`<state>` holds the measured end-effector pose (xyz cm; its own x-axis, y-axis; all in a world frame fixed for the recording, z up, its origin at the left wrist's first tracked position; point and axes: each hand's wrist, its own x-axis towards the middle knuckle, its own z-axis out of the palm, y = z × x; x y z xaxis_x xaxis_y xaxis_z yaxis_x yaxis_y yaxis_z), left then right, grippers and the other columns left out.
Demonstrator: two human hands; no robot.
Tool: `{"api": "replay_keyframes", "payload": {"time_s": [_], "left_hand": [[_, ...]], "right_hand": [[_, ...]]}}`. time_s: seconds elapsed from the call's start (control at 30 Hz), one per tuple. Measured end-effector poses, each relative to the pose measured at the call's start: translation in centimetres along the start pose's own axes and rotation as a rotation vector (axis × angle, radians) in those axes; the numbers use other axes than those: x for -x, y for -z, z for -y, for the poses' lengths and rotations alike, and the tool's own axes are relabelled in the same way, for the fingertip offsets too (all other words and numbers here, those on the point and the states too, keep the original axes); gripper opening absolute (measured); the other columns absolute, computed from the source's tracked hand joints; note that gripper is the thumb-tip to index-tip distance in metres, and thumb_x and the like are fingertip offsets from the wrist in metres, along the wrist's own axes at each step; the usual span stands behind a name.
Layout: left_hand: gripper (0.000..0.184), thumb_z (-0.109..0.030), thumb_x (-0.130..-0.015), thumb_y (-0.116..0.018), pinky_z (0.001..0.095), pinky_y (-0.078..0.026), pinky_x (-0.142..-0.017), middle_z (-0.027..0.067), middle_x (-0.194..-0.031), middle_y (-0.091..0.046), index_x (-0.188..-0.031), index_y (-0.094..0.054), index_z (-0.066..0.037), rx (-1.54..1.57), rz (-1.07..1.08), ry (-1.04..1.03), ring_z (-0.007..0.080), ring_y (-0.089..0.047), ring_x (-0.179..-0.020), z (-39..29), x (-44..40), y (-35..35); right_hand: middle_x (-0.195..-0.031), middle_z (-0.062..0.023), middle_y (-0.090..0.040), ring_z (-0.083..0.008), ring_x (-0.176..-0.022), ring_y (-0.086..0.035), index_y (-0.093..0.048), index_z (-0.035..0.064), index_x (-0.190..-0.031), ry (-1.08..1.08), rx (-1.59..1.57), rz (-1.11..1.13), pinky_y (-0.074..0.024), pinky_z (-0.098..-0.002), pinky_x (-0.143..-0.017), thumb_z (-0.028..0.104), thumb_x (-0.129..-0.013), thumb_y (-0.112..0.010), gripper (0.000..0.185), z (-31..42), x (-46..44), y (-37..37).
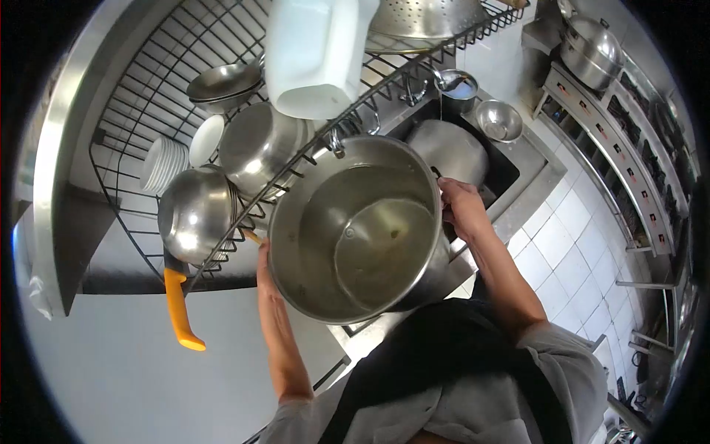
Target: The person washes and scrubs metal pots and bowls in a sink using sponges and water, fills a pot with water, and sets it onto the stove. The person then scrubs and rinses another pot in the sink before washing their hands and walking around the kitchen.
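Note:
A large stainless steel stockpot (355, 159) is in front of me, its open mouth turned up toward the camera. A little clear liquid seems to lie at its bottom, with a small greenish spot. My right hand (462, 207) is closed on the pot's right side, at the handle. At the left wall is my left hand (264, 255), holding that side, its fingers mostly hidden by the pot. Beyond the pot, another steel pot (451, 152) sits in the dark sink (506, 166). A tap (336, 144) shows just over the stockpot's far rim.
A wire rack (155, 70) overhead bears steel bowls (194, 211), stacked white dishes (164, 164), a white plastic jug (314, 59) and a colander (429, 18). A yellow-handled knife (181, 311) hangs at its edge. A stove (606, 140) stands right, across the tiled floor (569, 222).

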<state>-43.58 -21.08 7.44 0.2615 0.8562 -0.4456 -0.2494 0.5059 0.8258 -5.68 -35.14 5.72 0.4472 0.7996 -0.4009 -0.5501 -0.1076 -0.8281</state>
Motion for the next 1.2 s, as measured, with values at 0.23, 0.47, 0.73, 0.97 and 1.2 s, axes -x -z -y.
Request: {"api": "replay_keyframes", "payload": {"time_s": [0.23, 0.47, 0.73, 0.97, 1.2], "left_hand": [[0.054, -0.049, -0.088, -0.052, 0.036, -0.052, -0.082, 0.0098, -0.108, -0.064, -0.12, -0.058, -0.006, -0.127, 0.166, 0.234, 0.0238, -0.062, -0.094, -1.4, -1.6, -5.6], [0.056, -0.054, -0.086, -0.052, 0.0369, -0.053, -0.077, 0.0118, -0.103, -0.064, -0.115, -0.06, -0.006, -0.385, 0.252, 0.188, 0.0246, -0.063, -0.086, -1.5, -5.6, -11.0], [0.068, -0.06, -0.083, -0.053, 0.0429, -0.051, -0.082, 0.0138, -0.115, -0.059, -0.125, -0.054, -0.006, -0.556, 0.349, 0.171, 0.0277, -0.06, -0.098, 2.7, -3.3, -13.5], [0.071, -0.058, -0.084, -0.054, 0.0393, -0.048, -0.087, 0.0132, -0.12, -0.055, -0.131, -0.045, -0.005, -0.538, 0.25, 0.099, 0.0262, -0.056, -0.106, 5.0, 4.0, -14.7], [0.069, -0.057, -0.089, -0.049, 0.0401, -0.046, -0.091, 0.0158, -0.123, -0.053, -0.132, -0.044, -0.003, -0.535, 0.324, 0.081, 0.0288, -0.055, -0.108, 7.3, 8.7, -20.8]], "right_hand": [[-0.064, 0.0047, -0.049, -0.008, -0.061, -0.055, -0.06, 0.0053, -0.096, 0.026, -0.103, -0.108, -0.0363, -0.0217, -0.047, 0.022, -0.09, -0.057, 0.018, 2.6, 7.4, 2.0], [-0.066, 0.0021, -0.05, -0.0104, -0.061, -0.056, -0.055, -0.0013, -0.106, 0.095, -0.217, -0.181, -0.0469, -0.025, -0.048, 0.02, -0.091, -0.058, 0.026, 0.9, 12.7, 5.4], [-0.078, -0.0001, -0.056, -0.0078, -0.063, -0.055, -0.057, 0.0017, -0.109, 0.09, -0.186, -0.239, -0.0461, -0.0217, -0.053, 0.031, -0.092, -0.057, 0.034, -0.9, 19.4, 9.7], [-0.064, 0.0021, -0.05, -0.0071, -0.054, -0.044, -0.058, 0.0036, -0.099, 0.129, 0.052, -0.349, -0.0356, -0.022, -0.048, 0.041, -0.091, -0.055, 0.039, -2.8, 20.4, 15.3], [-0.063, 0.0027, -0.049, -0.0062, -0.052, -0.04, -0.058, 0.004, -0.097, 0.192, 0.087, -0.422, -0.0332, -0.023, -0.047, 0.044, -0.094, -0.051, 0.041, -4.1, 20.8, 23.1]]}}
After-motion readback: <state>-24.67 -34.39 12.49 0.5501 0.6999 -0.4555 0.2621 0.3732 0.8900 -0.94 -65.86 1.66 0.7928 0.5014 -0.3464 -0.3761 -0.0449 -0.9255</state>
